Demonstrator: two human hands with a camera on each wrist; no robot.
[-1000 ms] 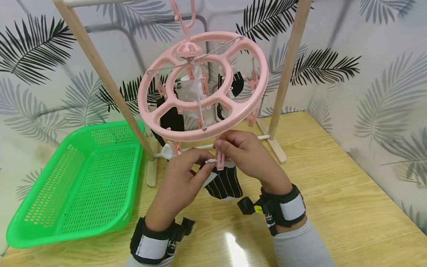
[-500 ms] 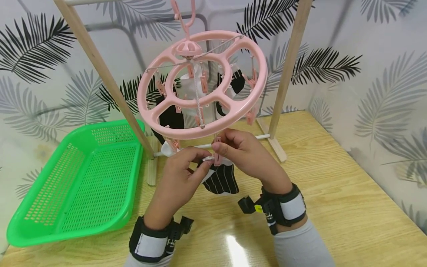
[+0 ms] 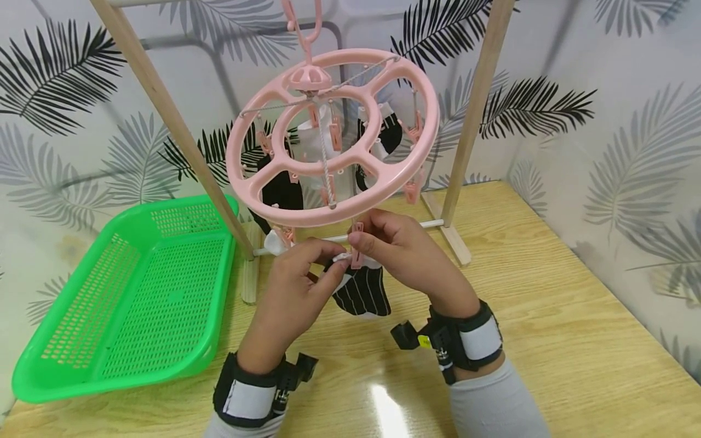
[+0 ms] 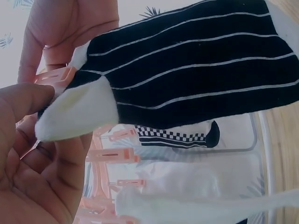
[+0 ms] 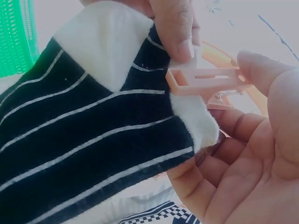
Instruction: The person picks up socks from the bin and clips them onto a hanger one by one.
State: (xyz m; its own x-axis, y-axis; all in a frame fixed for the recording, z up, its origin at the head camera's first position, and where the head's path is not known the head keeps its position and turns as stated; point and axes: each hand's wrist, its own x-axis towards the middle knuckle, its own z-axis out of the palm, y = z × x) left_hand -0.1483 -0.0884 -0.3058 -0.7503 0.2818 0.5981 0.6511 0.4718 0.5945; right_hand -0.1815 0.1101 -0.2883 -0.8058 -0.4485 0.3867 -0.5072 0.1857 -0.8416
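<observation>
A pink round clip hanger hangs from a wooden rack, with several socks pegged under it. Below its front rim, my left hand pinches the white cuff of a black sock with thin white stripes. My right hand pinches a pink clip that sits on that cuff. In the left wrist view the striped sock fills the top, and the clip is at its cuff. The right wrist view shows the clip on the white cuff of the sock, between my thumb and fingers.
A green mesh basket lies on the wooden table at the left. The rack's slanted wooden posts stand on both sides of the hanger, with a white crossbar low behind my hands. Leaf-patterned walls enclose the back and right.
Both hands, the clip and the striped sock have risen a little toward the hanger's rim. The hanger has tilted and swung slightly.
</observation>
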